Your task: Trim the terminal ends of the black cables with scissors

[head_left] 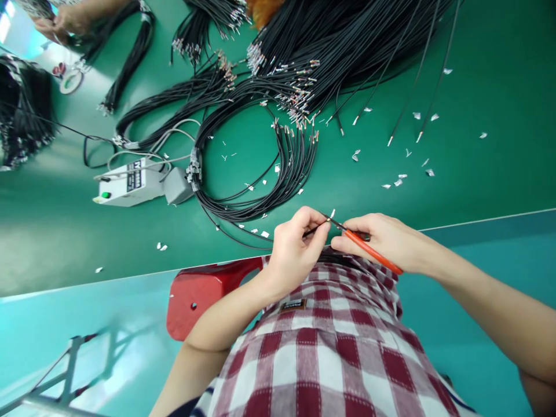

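Observation:
My left hand (299, 246) pinches a black cable (310, 231) close to its stripped end, above the table's front edge. In my right hand (382, 237) are orange-handled scissors or cutters (373, 252), their tips at the cable end beside a small white scrap (333, 214). Whether the blades are closed is too small to tell. Just beyond my hands lies a looped bundle of black cables (256, 205), bound with grey wrapping (194, 168) on its left side; its stripped ends face right.
Large black cable piles (347, 52) spread across the back of the green table (486, 174). A white box with a green button (134, 182) stands left. White scraps (398, 182) are scattered about. Another person's hands (65, 23) work at far left, near a tape roll (71, 81). A red stool (195, 301) stands below.

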`<state>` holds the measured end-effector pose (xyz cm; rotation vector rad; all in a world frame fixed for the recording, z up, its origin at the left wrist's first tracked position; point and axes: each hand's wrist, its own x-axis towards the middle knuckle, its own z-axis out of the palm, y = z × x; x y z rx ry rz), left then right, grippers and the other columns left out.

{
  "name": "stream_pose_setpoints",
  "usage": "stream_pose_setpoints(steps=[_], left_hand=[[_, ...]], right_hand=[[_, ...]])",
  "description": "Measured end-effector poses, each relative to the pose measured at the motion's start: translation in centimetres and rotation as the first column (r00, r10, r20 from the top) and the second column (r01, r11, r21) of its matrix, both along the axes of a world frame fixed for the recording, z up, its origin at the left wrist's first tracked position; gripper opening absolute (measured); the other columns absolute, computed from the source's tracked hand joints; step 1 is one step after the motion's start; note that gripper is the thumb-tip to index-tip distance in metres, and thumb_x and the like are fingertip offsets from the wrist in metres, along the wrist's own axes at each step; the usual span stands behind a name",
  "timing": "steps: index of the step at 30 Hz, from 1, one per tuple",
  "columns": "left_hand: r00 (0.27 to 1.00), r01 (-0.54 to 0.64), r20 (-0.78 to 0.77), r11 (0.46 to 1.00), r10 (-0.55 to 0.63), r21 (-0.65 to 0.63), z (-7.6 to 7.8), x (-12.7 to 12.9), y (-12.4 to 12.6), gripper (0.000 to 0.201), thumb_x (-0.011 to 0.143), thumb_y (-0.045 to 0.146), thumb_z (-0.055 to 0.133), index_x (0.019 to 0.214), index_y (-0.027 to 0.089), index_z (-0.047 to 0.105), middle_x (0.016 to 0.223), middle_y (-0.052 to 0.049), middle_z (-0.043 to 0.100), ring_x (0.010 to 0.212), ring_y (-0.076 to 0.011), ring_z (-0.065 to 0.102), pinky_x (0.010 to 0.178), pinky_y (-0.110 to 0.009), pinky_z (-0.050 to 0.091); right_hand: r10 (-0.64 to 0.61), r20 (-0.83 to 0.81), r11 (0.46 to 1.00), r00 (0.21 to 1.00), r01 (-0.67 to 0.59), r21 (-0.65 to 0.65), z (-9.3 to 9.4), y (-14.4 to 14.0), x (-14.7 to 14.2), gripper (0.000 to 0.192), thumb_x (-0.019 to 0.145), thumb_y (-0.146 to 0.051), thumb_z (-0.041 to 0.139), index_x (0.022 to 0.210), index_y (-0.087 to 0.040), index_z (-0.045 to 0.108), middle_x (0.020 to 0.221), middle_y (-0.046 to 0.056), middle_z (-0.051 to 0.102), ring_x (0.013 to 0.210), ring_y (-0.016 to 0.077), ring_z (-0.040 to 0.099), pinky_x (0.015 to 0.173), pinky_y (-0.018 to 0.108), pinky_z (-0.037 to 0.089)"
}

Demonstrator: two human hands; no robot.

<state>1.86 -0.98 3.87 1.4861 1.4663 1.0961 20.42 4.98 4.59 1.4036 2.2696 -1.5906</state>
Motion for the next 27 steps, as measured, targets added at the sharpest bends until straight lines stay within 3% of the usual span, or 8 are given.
stream_pose_setpoints(steps=[4,10,14,18,20,23,27], left_hand=[[0.998,-0.042,0.057,0.998,0.04,0.037,-0.8,0.2,-0.1,0.009,0.09,0.023,0.063,0.083,0.018,0.06,0.073,0.002,0.065,0.063,-0.0084,0.06,0.059,-0.019,0.046],[0.971,-0.069,0.218,0.989,0.096,-0.13,-1.5,0.2,0.1,0.02,0.089,0.034,0.067,0.082,0.017,0.06,0.066,0.002,0.059,0.055,-0.0075,0.053,0.053,-0.019,0.043],[0.967,-0.015,0.246,0.981,0.062,-0.191,-0.7,-0.1,0.2,0.023,0.087,0.037,0.069,0.081,0.016,0.06,0.066,0.001,0.06,0.056,-0.0081,0.054,0.053,-0.019,0.044],[0.97,0.113,0.237,0.967,-0.058,-0.228,0.1,-0.5,0.0,0.02,0.089,0.035,0.066,0.083,0.015,0.063,0.065,0.002,0.058,0.055,-0.0083,0.052,0.052,-0.019,0.041],[0.971,0.179,0.201,0.957,-0.133,-0.23,0.3,-0.6,-0.2,0.017,0.091,0.031,0.063,0.085,0.015,0.063,0.064,0.002,0.056,0.055,-0.0082,0.05,0.053,-0.02,0.04],[0.968,0.23,0.155,0.947,-0.198,-0.226,0.2,-0.7,-0.5,0.014,0.093,0.026,0.059,0.087,0.015,0.064,0.066,0.002,0.057,0.057,-0.0089,0.05,0.056,-0.021,0.04],[0.956,0.293,0.073,0.93,-0.283,-0.221,0.4,-0.9,-0.6,0.014,0.094,0.023,0.056,0.088,0.014,0.067,0.079,-0.002,0.064,0.065,-0.0107,0.052,0.061,-0.022,0.041]], right_hand=[[-0.037,-0.012,0.999,0.999,0.037,0.001,-0.9,-0.6,-0.2,0.058,0.083,-0.073,0.054,0.06,-0.021,0.048,0.057,-0.003,0.043,0.055,0.0114,0.035,0.048,0.025,0.024],[-0.086,-0.085,0.992,0.993,0.078,-0.097,-2.6,-2.2,0.4,0.051,0.087,-0.065,0.053,0.064,-0.02,0.048,0.06,-0.004,0.042,0.057,0.0115,0.037,0.05,0.024,0.026],[-0.145,-0.208,0.987,0.967,0.126,-0.105,-2.1,-1.9,1.3,0.04,0.089,-0.057,0.057,0.072,-0.021,0.054,0.064,-0.004,0.05,0.057,0.0116,0.041,0.051,0.025,0.031],[-0.229,-0.401,0.964,0.887,0.263,0.031,-0.6,-0.7,1.7,0.023,0.086,-0.044,0.065,0.083,-0.022,0.059,0.085,0.002,0.068,0.071,0.0161,0.058,0.066,0.028,0.045],[-0.156,-0.455,0.96,0.877,0.244,0.141,0.1,-0.1,1.5,0.018,0.085,-0.037,0.066,0.082,-0.021,0.058,0.095,0.005,0.071,0.08,0.0183,0.063,0.074,0.03,0.048],[0.043,-0.373,0.936,0.927,0.093,0.339,1.1,0.4,1.3,0.013,0.088,-0.031,0.062,0.081,-0.02,0.06,0.084,0.004,0.07,0.073,0.0171,0.061,0.068,0.028,0.044],[0.252,-0.227,0.82,0.941,-0.083,0.566,1.9,0.9,1.0,0.012,0.085,-0.024,0.06,0.073,-0.021,0.058,0.066,0.0,0.063,0.062,0.015,0.053,0.059,0.027,0.034]])
